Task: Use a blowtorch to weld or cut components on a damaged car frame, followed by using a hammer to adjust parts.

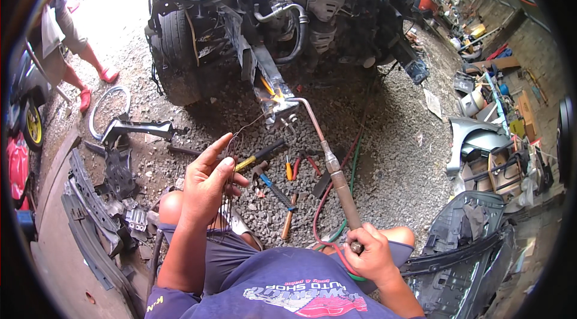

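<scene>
My right hand [368, 254] grips the handle of a gas welding torch [336, 175]. Its bent tip ends in a small flame [277, 97] at the lower end of a metal frame rail [269, 78] on a stripped car front [270, 12]. My left hand [207, 184] is raised, fingers partly spread, pinching a thin wire rod [246, 130] that reaches toward the flame. Red and green hoses [327, 199] trail from the torch across the gravel.
Screwdrivers, pliers and a hammer [273, 190] lie on the gravel between my knees. Black plastic car parts [105, 199] lie at left, a bumper piece [463, 253] at right. Another person's legs in red shoes [90, 78] stand far left. Scrap parts [493, 127] pile up at right.
</scene>
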Available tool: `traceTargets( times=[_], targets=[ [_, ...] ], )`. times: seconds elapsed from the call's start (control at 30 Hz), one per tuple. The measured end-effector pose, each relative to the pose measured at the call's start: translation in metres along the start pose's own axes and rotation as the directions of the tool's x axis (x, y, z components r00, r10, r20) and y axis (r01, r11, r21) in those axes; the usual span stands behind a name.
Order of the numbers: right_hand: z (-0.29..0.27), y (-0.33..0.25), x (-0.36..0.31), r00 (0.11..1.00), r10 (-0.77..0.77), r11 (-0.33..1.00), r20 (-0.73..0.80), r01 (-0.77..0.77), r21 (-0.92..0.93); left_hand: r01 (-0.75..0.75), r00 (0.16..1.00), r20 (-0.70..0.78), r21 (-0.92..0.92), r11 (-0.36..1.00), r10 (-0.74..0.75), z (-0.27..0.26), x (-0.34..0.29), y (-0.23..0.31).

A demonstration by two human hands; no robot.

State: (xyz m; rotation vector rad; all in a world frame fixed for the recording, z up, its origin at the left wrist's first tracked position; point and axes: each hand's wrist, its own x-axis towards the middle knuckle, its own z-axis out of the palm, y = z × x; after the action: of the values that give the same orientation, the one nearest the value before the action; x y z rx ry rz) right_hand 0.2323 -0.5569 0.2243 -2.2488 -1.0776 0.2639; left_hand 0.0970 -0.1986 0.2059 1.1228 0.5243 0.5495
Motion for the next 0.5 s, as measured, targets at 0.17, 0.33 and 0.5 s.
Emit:
traceTargets(
  times=[0.17, 0.33, 0.5],
  targets=[
    [-0.0028, -0.0038, -0.0014, 1.000, 0.020, 1.000, 0.001, -0.020, -0.004, -0.007, 1.000, 0.004, -0.016, 1.000, 0.007, -0.0018, 0.0009, -0.0038],
    [-0.0018, 0.0005, -0.0012, 1.000, 0.008, 1.000, 0.001, -0.008, -0.019, -0.008, 1.000, 0.008, -0.028, 1.000, 0.008, -0.0012, 0.0027, -0.0049],
    [-0.0007, -0.0014, -0.0019, 1.000, 0.015, 1.000, -0.003, -0.015, -0.021, -0.013, 1.000, 0.013, -0.020, 1.000, 0.013, -0.0023, 0.0029, -0.0044]
  ],
)
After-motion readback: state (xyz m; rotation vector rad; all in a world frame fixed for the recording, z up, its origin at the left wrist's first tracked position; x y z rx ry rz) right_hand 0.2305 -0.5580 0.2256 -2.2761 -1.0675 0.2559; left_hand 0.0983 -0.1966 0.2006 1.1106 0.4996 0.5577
